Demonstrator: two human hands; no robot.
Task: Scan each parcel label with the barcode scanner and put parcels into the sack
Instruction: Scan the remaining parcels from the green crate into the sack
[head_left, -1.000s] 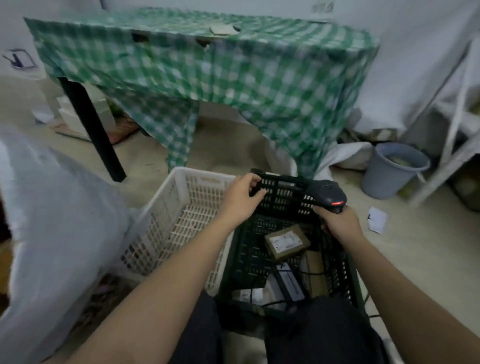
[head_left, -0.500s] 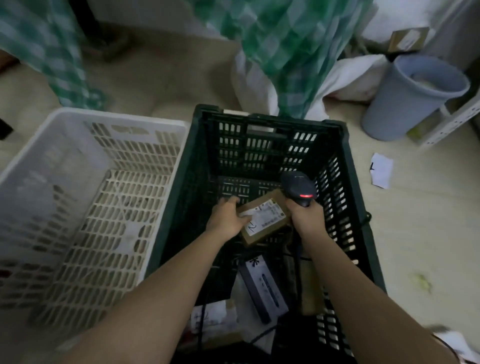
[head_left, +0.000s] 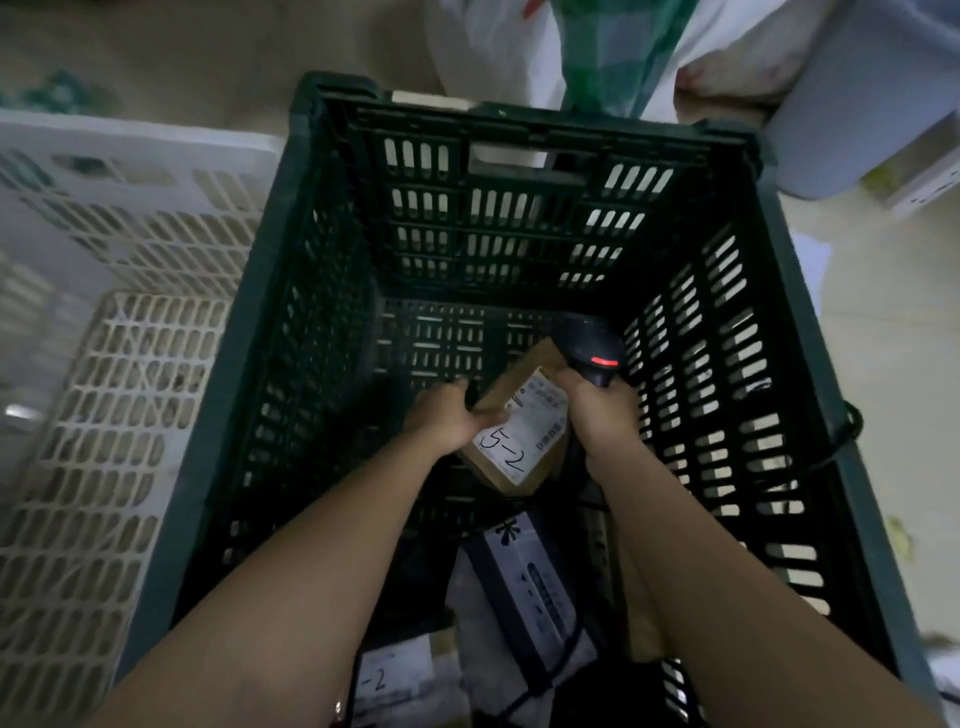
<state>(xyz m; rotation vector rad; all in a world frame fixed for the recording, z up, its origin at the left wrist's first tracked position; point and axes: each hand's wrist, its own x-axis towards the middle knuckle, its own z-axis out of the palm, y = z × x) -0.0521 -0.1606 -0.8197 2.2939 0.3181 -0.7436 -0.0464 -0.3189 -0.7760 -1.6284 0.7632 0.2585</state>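
Both hands down inside dark green slotted plastic crate (head_left: 524, 171). Left hand (head_left: 451, 420) grips left edge of small brown cardboard parcel (head_left: 511, 435), thumb on its white label marked "5-2". Right hand (head_left: 602, 415) wrapped round black handheld barcode scanner (head_left: 589, 351), touching parcel's right side. Parcel's long axis runs away from the person, tilted right; scanner head sits just past its far end, so label lies below and left of it. More parcels lie nearer in crate. White slotted basket (head_left: 119, 364) to the left; no sack clearly in view

Beige floor (head_left: 883, 322), green crate (head_left: 291, 291), white crate (head_left: 104, 156)
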